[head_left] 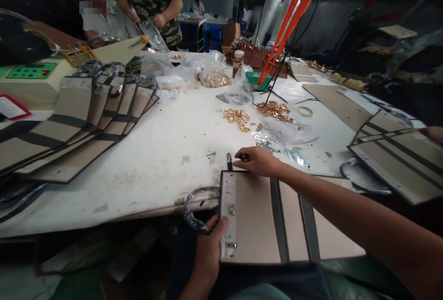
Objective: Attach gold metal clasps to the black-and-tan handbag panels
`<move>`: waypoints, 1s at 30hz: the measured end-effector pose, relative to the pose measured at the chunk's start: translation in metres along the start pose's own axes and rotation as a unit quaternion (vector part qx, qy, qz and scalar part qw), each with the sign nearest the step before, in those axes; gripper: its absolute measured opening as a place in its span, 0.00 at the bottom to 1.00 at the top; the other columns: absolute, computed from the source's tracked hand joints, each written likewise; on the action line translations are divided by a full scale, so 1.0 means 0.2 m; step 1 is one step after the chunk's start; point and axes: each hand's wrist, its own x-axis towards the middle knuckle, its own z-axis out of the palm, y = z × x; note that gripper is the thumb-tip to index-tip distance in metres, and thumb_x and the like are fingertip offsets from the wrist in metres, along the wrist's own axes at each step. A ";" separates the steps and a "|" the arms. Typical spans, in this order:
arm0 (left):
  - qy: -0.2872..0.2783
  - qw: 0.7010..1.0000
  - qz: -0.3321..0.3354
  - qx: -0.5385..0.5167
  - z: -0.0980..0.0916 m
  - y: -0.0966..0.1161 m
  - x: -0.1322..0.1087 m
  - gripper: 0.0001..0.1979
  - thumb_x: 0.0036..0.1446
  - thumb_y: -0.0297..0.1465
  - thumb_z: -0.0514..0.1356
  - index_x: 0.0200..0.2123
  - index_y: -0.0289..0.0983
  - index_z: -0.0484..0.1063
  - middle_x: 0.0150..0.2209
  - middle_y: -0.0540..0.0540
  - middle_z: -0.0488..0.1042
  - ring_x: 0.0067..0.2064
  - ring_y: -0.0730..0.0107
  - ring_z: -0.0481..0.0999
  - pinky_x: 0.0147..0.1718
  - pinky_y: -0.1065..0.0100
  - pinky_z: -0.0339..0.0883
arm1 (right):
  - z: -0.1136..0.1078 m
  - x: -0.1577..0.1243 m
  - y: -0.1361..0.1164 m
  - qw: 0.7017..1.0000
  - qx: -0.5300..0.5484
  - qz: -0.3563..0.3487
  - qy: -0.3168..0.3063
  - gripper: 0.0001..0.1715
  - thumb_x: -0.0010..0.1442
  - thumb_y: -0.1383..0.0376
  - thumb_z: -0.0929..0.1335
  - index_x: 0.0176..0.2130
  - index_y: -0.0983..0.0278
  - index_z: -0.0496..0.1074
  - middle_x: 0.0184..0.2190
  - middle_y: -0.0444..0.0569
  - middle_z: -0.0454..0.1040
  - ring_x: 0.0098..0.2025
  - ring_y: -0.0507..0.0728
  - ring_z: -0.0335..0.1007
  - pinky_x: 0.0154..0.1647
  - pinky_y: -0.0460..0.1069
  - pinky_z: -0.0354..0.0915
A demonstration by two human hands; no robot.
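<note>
Beige board with dark bands fills the foreground: we see a panel [252, 219] at the near edge of the table [148, 152], above the person's lap. The left hand [209, 244] is clamped on its left side, thumb on top, just beside a plastic-wrapped handle [188, 210]. At the panel's far edge, the right hand [258, 160] has its fingers curled around a small dark item [245, 157], mostly hidden from us, just beside a metal-tipped strap [229, 164].

Beyond, we find silvery plates [296, 156], gold-coloured fittings [238, 119] in loose heaps and a roll of tape [305, 111]. Overlapping panels [72, 101] lie to the left; at right, another person's hand [434, 133] is near more boards [403, 161].

Farther back, we spot clear plastic bags [212, 71], a jar [237, 60] and hanging orange strips [287, 27], with a person in camouflage [148, 0] standing across the table.
</note>
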 end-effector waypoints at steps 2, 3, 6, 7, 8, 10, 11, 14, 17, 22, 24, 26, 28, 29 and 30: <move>0.008 1.000 -0.007 0.002 0.01 -0.01 0.00 0.24 0.44 0.45 0.77 0.40 0.34 0.84 0.33 0.43 0.85 0.35 0.54 0.85 0.36 0.63 0.77 | 0.01 -0.10 -0.05 0.993 0.061 -0.017 0.099 0.17 0.64 0.50 0.73 0.38 0.62 0.81 0.32 0.47 0.79 0.33 0.56 0.70 0.37 0.51 0.63; 0.010 1.000 -0.009 0.005 0.02 -0.01 0.01 0.24 0.44 0.45 0.77 0.40 0.34 0.84 0.33 0.43 0.85 0.34 0.54 0.85 0.35 0.63 0.77 | 0.01 -0.15 -0.09 0.983 0.119 -0.018 0.137 0.19 0.65 0.49 0.73 0.34 0.61 0.78 0.29 0.46 0.76 0.31 0.56 0.68 0.35 0.50 0.62; 0.016 1.000 -0.011 0.009 0.06 0.01 0.02 0.24 0.45 0.45 0.77 0.41 0.34 0.84 0.33 0.43 0.85 0.33 0.55 0.85 0.34 0.63 0.76 | 0.08 -0.27 -0.18 0.913 0.344 0.019 0.218 0.28 0.64 0.45 0.73 0.25 0.60 0.66 0.20 0.42 0.65 0.23 0.53 0.59 0.26 0.50 0.58; 0.020 1.000 -0.011 0.008 0.07 0.02 0.03 0.24 0.44 0.45 0.77 0.41 0.34 0.84 0.32 0.43 0.85 0.33 0.55 0.84 0.33 0.63 0.76 | 0.12 -0.30 -0.20 0.880 0.414 0.029 0.232 0.30 0.64 0.44 0.72 0.23 0.59 0.63 0.19 0.41 0.62 0.21 0.53 0.57 0.24 0.49 0.57; 0.024 1.000 -0.012 0.005 0.09 0.03 0.03 0.24 0.44 0.44 0.77 0.40 0.34 0.84 0.32 0.43 0.85 0.32 0.55 0.84 0.32 0.64 0.76 | 0.17 -0.31 -0.21 0.848 0.472 0.031 0.239 0.31 0.64 0.44 0.72 0.23 0.58 0.61 0.18 0.40 0.60 0.20 0.52 0.55 0.22 0.49 0.57; 0.028 0.999 -0.017 -0.003 0.11 0.05 0.03 0.24 0.42 0.44 0.77 0.39 0.33 0.84 0.30 0.43 0.84 0.30 0.57 0.83 0.30 0.65 0.74 | 0.27 -0.31 -0.22 0.799 0.550 0.028 0.243 0.31 0.63 0.46 0.72 0.22 0.59 0.58 0.17 0.39 0.56 0.18 0.51 0.52 0.21 0.49 0.55; 0.030 0.999 -0.019 -0.006 0.12 0.05 0.04 0.24 0.42 0.44 0.77 0.38 0.33 0.84 0.29 0.44 0.83 0.29 0.58 0.82 0.29 0.66 0.74 | 0.31 -0.31 -0.21 0.780 0.575 0.030 0.246 0.31 0.62 0.47 0.73 0.22 0.59 0.58 0.17 0.38 0.55 0.18 0.50 0.51 0.20 0.48 0.54; 0.032 0.999 -0.015 -0.008 0.12 0.03 0.04 0.23 0.43 0.43 0.76 0.38 0.33 0.84 0.28 0.45 0.82 0.27 0.62 0.80 0.28 0.67 0.72 | 0.40 -0.29 -0.19 0.738 0.622 0.040 0.260 0.29 0.62 0.50 0.73 0.22 0.60 0.58 0.17 0.37 0.52 0.17 0.49 0.48 0.19 0.48 0.50; 0.032 0.999 -0.011 -0.006 0.12 0.02 0.03 0.21 0.44 0.42 0.75 0.37 0.33 0.83 0.28 0.45 0.81 0.28 0.64 0.79 0.29 0.68 0.71 | 0.44 -0.30 -0.19 0.728 0.633 0.023 0.262 0.27 0.64 0.52 0.71 0.22 0.59 0.59 0.17 0.37 0.51 0.17 0.49 0.47 0.19 0.48 0.49; 0.028 0.999 -0.005 -0.019 0.12 0.04 0.03 0.20 0.42 0.41 0.76 0.35 0.34 0.83 0.28 0.45 0.82 0.29 0.64 0.79 0.31 0.68 0.70 | 0.42 -0.32 -0.26 0.876 0.455 -0.035 0.156 0.28 0.64 0.51 0.73 0.21 0.60 0.62 0.19 0.41 0.61 0.22 0.52 0.55 0.25 0.49 0.54; 0.023 0.999 0.002 -0.025 0.12 0.05 0.02 0.19 0.42 0.41 0.77 0.33 0.33 0.83 0.27 0.46 0.81 0.28 0.65 0.78 0.30 0.69 0.69 | 0.39 -0.29 -0.33 0.922 0.376 -0.034 0.082 0.28 0.61 0.51 0.75 0.20 0.61 0.63 0.19 0.42 0.62 0.24 0.52 0.57 0.27 0.49 0.54; 0.016 0.999 0.007 -0.030 0.12 0.05 0.02 0.19 0.43 0.41 0.77 0.33 0.33 0.82 0.26 0.46 0.80 0.27 0.66 0.78 0.29 0.69 0.69 | 0.35 -0.25 -0.41 0.932 0.360 -0.021 0.049 0.30 0.61 0.50 0.74 0.19 0.61 0.63 0.18 0.40 0.59 0.23 0.51 0.54 0.25 0.48 0.52; 0.006 0.999 0.014 -0.031 0.12 0.04 0.02 0.19 0.44 0.41 0.76 0.34 0.33 0.83 0.26 0.46 0.81 0.28 0.66 0.78 0.30 0.68 0.70 | 0.32 -0.21 -0.47 0.925 0.376 -0.028 0.051 0.30 0.63 0.49 0.72 0.19 0.61 0.62 0.17 0.40 0.58 0.22 0.50 0.53 0.24 0.48 0.51; 0.002 0.999 0.019 -0.032 0.12 0.04 0.02 0.19 0.44 0.40 0.76 0.35 0.32 0.83 0.27 0.45 0.81 0.28 0.65 0.78 0.30 0.68 0.70 | 0.32 -0.21 -0.49 0.922 0.382 -0.042 0.051 0.30 0.64 0.49 0.71 0.19 0.61 0.61 0.17 0.39 0.58 0.21 0.50 0.53 0.24 0.48 0.51; -0.001 0.999 0.024 -0.033 0.12 0.03 0.02 0.19 0.45 0.40 0.76 0.35 0.32 0.83 0.27 0.45 0.81 0.29 0.65 0.79 0.30 0.68 0.70 | 0.32 -0.21 -0.49 0.922 0.381 -0.057 0.047 0.30 0.64 0.49 0.71 0.20 0.61 0.61 0.17 0.39 0.58 0.21 0.50 0.53 0.24 0.47 0.50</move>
